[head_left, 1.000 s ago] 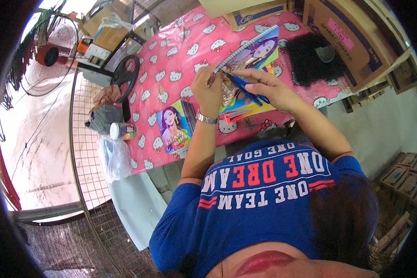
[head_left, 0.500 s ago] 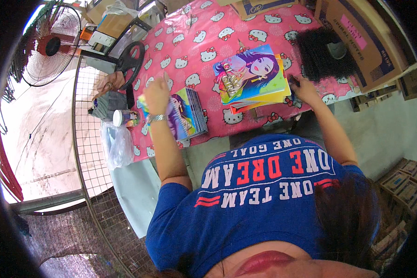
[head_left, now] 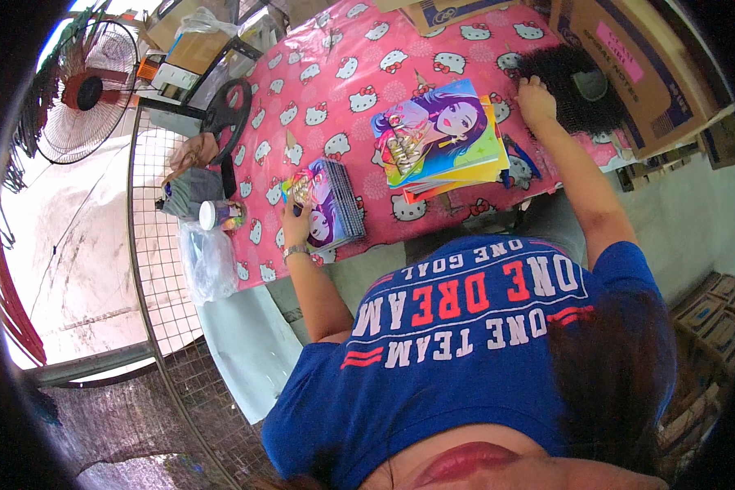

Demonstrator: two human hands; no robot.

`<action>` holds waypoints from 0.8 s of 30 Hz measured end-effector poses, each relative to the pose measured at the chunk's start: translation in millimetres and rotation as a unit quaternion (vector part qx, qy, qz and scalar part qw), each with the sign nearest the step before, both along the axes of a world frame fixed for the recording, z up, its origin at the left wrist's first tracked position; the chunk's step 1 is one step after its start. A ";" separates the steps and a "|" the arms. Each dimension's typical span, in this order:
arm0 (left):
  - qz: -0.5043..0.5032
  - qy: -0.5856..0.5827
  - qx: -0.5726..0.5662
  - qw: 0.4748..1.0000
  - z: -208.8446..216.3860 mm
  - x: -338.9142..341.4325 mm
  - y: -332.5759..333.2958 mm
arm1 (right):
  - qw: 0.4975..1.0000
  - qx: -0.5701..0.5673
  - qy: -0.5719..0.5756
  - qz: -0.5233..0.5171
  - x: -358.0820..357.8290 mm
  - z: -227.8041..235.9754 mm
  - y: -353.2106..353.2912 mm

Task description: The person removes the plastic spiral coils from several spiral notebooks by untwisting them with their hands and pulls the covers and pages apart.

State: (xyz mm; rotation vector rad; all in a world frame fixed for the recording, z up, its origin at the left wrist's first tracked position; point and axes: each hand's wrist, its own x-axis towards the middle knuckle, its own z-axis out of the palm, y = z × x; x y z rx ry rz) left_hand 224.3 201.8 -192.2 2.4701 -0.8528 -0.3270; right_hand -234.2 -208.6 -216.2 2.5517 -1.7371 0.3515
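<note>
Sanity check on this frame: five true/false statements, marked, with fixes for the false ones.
1. The left hand is at the left notebook stack. True.
2. The right hand grips the blue-handled tool. False: the tool lies beside the right stack; that hand is at the black heap.
3. The pink tablecloth lies under both stacks. True.
4. The white-lidded jar stands right of both stacks. False: it stands left of them.
5. The metal wristband is on the left wrist. True.
</note>
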 end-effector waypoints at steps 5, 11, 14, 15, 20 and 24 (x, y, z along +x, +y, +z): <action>0.024 0.125 -0.024 0.992 12.3 -1.4 -5.6 | 0.999 -0.010 0.048 0.007 5.1 -8.1 -15.0; -0.175 -0.092 -0.250 0.948 66.1 -82.2 -161.6 | 0.998 0.019 -0.060 -0.006 3.5 9.6 -23.0; -0.383 -0.098 -0.219 0.892 92.8 -180.2 -236.1 | 0.978 -0.012 -0.208 -0.023 9.0 38.8 -16.9; -0.410 -0.099 -0.187 0.887 88.5 -193.2 -254.1 | 0.967 -0.042 -0.251 -0.006 8.8 48.8 -16.8; -0.401 -0.066 -0.015 0.913 86.4 -214.2 -289.6 | 0.898 -0.135 -0.415 0.049 -26.6 79.5 -20.7; -0.346 -0.053 -0.092 0.932 82.5 -208.5 -282.6 | 0.887 -0.011 -0.458 0.047 -42.6 120.2 10.9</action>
